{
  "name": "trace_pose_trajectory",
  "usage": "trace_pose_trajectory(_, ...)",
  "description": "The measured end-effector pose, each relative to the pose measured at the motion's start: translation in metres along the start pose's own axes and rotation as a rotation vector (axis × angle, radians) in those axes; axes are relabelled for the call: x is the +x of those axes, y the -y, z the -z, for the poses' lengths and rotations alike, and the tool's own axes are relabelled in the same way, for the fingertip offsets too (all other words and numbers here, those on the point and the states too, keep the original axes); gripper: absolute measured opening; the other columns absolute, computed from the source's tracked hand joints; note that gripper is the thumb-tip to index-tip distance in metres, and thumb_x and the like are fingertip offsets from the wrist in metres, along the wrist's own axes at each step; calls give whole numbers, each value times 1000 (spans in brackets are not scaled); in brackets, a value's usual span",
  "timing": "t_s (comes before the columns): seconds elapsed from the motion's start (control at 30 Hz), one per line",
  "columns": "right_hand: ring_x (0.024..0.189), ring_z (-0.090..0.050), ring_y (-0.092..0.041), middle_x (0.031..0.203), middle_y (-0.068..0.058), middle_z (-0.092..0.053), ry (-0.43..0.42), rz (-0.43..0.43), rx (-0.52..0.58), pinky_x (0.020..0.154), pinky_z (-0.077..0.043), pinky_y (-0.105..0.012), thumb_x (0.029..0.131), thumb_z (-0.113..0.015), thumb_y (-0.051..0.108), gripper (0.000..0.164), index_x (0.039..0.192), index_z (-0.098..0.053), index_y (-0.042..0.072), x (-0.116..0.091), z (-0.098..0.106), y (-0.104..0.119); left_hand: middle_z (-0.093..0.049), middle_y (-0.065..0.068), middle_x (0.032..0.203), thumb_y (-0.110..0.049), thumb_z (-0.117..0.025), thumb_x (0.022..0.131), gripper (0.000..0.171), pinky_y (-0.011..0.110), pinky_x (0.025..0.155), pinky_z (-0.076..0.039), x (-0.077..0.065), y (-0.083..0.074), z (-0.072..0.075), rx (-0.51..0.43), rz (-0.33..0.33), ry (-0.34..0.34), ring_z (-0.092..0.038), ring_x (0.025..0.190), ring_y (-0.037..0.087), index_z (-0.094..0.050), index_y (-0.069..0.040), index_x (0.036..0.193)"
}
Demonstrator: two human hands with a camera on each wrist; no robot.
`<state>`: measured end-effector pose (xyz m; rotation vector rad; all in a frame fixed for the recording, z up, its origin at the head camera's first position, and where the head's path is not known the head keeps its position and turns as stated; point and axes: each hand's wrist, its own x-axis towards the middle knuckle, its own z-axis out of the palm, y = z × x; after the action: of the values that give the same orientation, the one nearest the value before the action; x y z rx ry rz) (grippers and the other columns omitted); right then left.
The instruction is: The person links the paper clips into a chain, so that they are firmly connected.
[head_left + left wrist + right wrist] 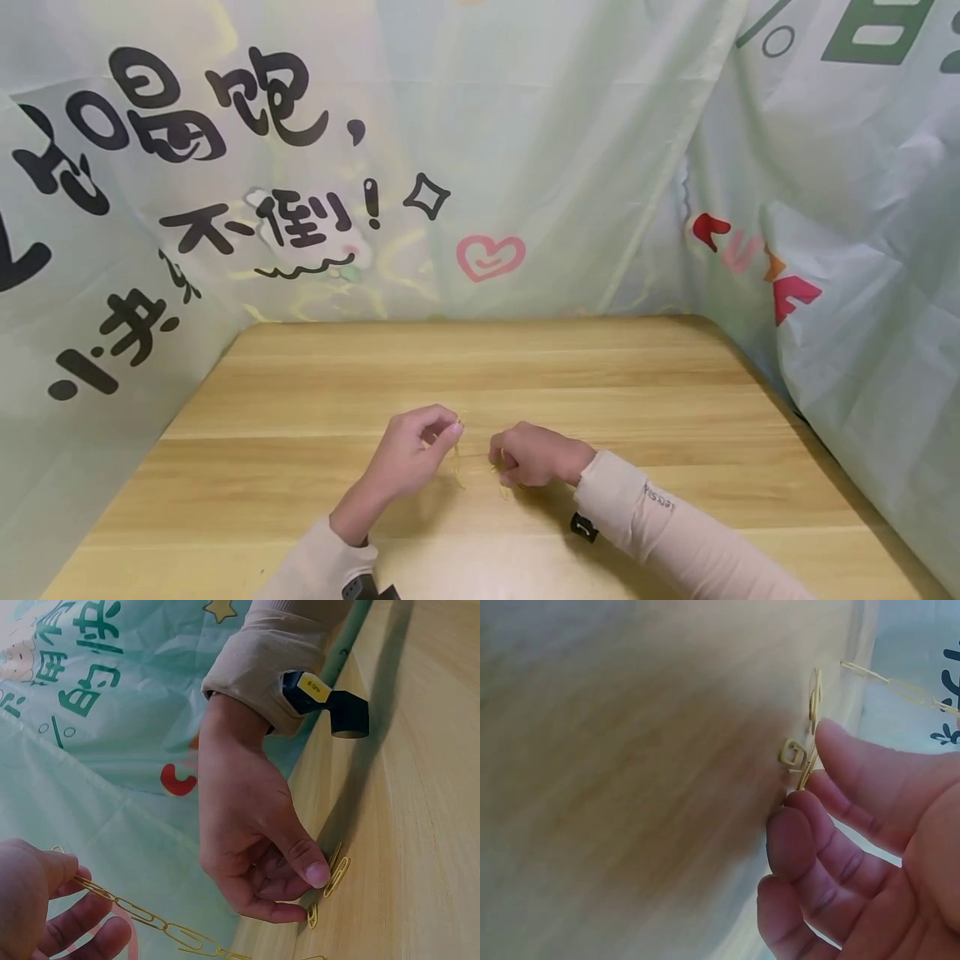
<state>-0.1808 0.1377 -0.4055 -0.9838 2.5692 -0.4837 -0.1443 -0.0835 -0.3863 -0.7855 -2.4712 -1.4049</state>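
My left hand is raised over the table and pinches the top of a chain of linked yellow paper clips, which hangs down toward the tabletop. Low over the wood, my right hand has its thumb and fingertips at a few loose yellow paper clips. In the left wrist view a gap shows between that thumb and index finger, with the clips just at the tips. The right wrist view shows loose clips lying close together by the thumb, partly hidden by the fingers.
The wooden table has pale printed curtains along its back and sides. Small black devices are strapped at both wrists below the beige sleeves.
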Motion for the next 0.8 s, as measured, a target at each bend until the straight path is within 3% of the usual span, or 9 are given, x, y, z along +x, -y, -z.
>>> trace_pose_trajectory(0.13, 64, -52, -5, 71, 8, -55, -27, 14, -44, 61, -47, -22, 82, -76, 6, 14, 87, -65, 12, 2, 0, -1, -68, -2, 84, -15, -60, 96, 11, 28, 66, -53, 1, 0, -1, 5, 8, -1, -61, 72, 8, -69, -9, 95)
trace_pose_trajectory(0.3, 67, -54, -6, 73, 9, -59, -37, 23, -47, 63, -48, -22, 82, -75, 3, 20, 76, -60, 15, 2, -1, -1, -68, 0, 84, -14, -60, 95, 11, 28, 67, -53, 1, -2, 0, 8, 12, 1, -61, 72, 9, -69, -9, 94)
trace_pose_trajectory(0.5, 64, -53, -5, 70, 10, -57, -24, 10, -21, 61, -48, -21, 82, -77, 9, 21, 74, -60, 16, 1, 1, -1, -67, -3, 83, -15, -60, 96, 11, 28, 67, -53, 1, -2, 0, 9, -1, -3, -61, 72, 8, -69, -9, 94)
trace_pose_trajectory(0.63, 64, -50, -6, 69, 9, -55, 6, -27, 1, 60, -46, -22, 76, -84, 16, 25, 75, -58, 15, -3, 6, -1, -67, -3, 82, -15, -60, 95, 11, 28, 67, -53, 1, -2, 0, 6, -1, -6, -61, 72, 9, -69, -9, 94)
trace_pose_trajectory(0.8, 62, -49, -6, 66, 9, -54, 23, -43, -15, 58, -45, -23, 71, -85, 7, 28, 70, -58, 15, -6, 8, -1, -68, 1, 82, -17, -60, 96, 13, 28, 66, -53, 1, -2, 0, -7, -6, -10, -61, 72, 11, -70, -8, 94)
